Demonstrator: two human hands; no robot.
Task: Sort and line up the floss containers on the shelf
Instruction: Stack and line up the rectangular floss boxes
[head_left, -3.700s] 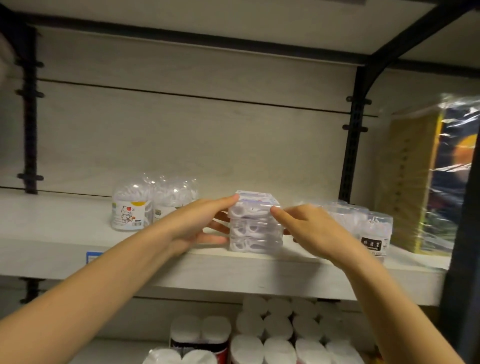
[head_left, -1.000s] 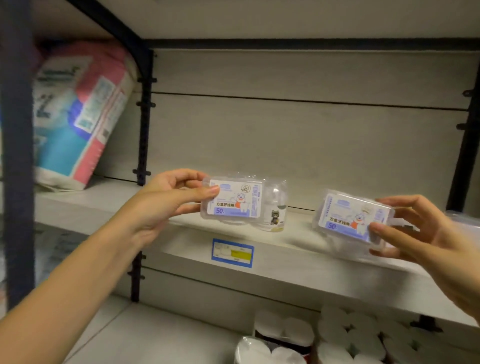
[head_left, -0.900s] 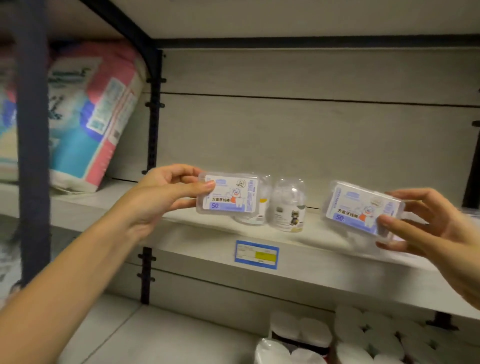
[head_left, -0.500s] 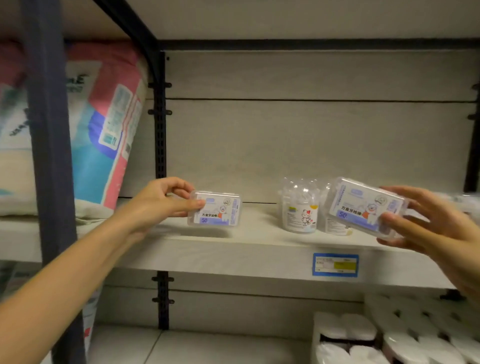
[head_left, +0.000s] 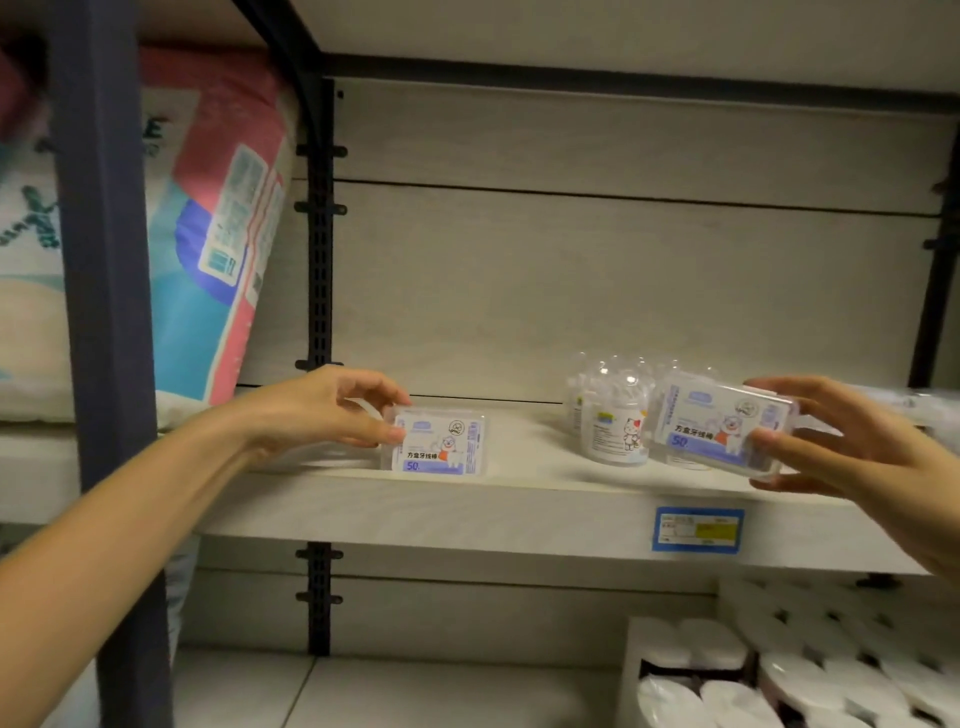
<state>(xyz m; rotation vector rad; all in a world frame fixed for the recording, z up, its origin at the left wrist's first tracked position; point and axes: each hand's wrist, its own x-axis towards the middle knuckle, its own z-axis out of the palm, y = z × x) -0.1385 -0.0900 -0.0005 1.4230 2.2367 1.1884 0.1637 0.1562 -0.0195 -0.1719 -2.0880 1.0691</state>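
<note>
Boxes: L hand (head_left: 332, 415) pinches box 1 (head_left: 436, 451) upright on shelf (head_left: 467, 512), long axis 9–3. R hand (head_left: 852, 447) grips box 2 (head_left: 722, 423) in air, at 3 o'clock from box 1; jars (head_left: 615, 421) between.

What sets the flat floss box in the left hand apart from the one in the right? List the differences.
1. The clear rectangular floss box at the left hand stands on the pale shelf; the matching clear box in the right hand is held in the air.
2. The left box stands level on its edge; the right box is tilted.
3. The left hand touches only its box's end; the right hand has a full grip.

Both bear the same blue-and-white "50" label.
</note>
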